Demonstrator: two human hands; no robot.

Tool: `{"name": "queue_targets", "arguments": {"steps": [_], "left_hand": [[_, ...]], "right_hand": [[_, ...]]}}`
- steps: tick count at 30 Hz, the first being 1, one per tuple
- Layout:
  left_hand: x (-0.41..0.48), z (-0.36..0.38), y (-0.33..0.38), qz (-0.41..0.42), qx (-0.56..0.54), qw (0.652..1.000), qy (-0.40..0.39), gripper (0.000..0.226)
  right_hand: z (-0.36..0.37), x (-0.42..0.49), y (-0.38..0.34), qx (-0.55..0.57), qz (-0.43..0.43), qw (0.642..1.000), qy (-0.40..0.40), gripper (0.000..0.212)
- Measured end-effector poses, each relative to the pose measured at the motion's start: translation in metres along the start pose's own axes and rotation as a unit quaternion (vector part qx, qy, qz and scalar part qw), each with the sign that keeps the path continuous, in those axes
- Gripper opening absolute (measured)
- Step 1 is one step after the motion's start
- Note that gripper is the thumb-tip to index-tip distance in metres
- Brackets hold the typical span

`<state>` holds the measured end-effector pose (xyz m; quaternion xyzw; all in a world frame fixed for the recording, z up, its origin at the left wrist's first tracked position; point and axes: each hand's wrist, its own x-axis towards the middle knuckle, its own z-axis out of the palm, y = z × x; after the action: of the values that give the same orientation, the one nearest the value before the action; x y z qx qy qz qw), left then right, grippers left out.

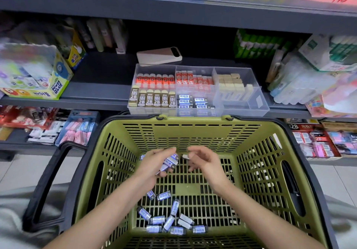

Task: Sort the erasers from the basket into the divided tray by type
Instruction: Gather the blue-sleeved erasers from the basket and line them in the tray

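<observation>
Head view: the left hand (154, 164) has its grip curled round several blue-sleeved erasers (171, 161); the right hand (205, 163) has its grip pinching a small eraser (185, 156). Both hover in the green basket (193, 122), loose erasers (170, 222) on its floor, the divided tray (242, 103) on the shelf (100, 86) beyond

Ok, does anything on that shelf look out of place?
Yes: a beige device, maybe a power bank, lies behind the tray among stationery, and the leftmost 2B eraser leans askew.
</observation>
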<state>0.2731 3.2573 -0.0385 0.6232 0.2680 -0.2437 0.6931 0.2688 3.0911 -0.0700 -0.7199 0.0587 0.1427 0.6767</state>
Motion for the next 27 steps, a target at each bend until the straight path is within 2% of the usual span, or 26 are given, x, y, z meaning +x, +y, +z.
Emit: {"name": "queue_targets", "arguments": {"steps": [1,2,4,5,7,11,14,16,18,21,23,25,27], "left_hand": [[0.0,-0.002,0.003,-0.016,-0.02,1.0,0.013,0.018],[0.001,-0.005,0.006,-0.023,-0.031,0.999,0.017,0.02],[0.0,-0.007,0.012,-0.021,-0.029,0.999,0.012,0.023],[-0.001,-0.007,0.015,-0.017,-0.023,1.0,0.008,0.024],[-0.003,-0.008,0.018,-0.005,-0.016,1.0,-0.002,0.025],[-0.011,-0.008,0.023,0.056,-0.002,0.997,-0.049,0.024],[-0.021,-0.011,0.027,0.095,-0.004,0.992,-0.082,0.037],[-0.028,-0.014,0.031,0.111,-0.013,0.989,-0.091,0.047],[-0.034,-0.016,0.037,0.129,-0.026,0.987,-0.094,0.04],[-0.045,-0.019,0.052,0.159,-0.04,0.982,-0.089,0.036],[-0.051,-0.02,0.063,0.183,-0.043,0.978,-0.086,0.036],[-0.056,-0.019,0.075,0.205,-0.054,0.974,-0.083,0.034],[-0.059,-0.018,0.086,0.221,-0.063,0.97,-0.082,0.032]], "right_hand": [[-0.003,0.01,0.011,-0.123,0.002,0.991,0.045,0.017],[-0.006,0.018,0.021,-0.267,-0.003,0.962,0.063,0.021],[-0.009,0.032,0.039,-0.478,-0.023,0.877,0.037,0.032],[-0.008,0.037,0.047,-0.532,-0.034,0.846,0.019,0.032],[-0.004,0.044,0.058,-0.587,-0.053,0.808,-0.005,0.028],[0.003,0.052,0.064,-0.602,-0.076,0.795,-0.008,0.023],[0.0,0.04,0.044,-0.584,-0.114,0.804,-0.022,0.025],[-0.005,0.024,0.016,-0.517,-0.153,0.842,-0.015,0.02],[-0.012,0.009,-0.021,-0.423,-0.187,0.886,0.011,0.01],[-0.031,0.0,-0.084,-0.335,-0.233,0.911,0.06,0.005],[-0.045,0.009,-0.122,-0.35,-0.26,0.896,0.088,0.006],[-0.054,0.028,-0.151,-0.429,-0.276,0.852,0.118,0.008],[-0.056,0.051,-0.168,-0.531,-0.262,0.798,0.111,0.011]]}}
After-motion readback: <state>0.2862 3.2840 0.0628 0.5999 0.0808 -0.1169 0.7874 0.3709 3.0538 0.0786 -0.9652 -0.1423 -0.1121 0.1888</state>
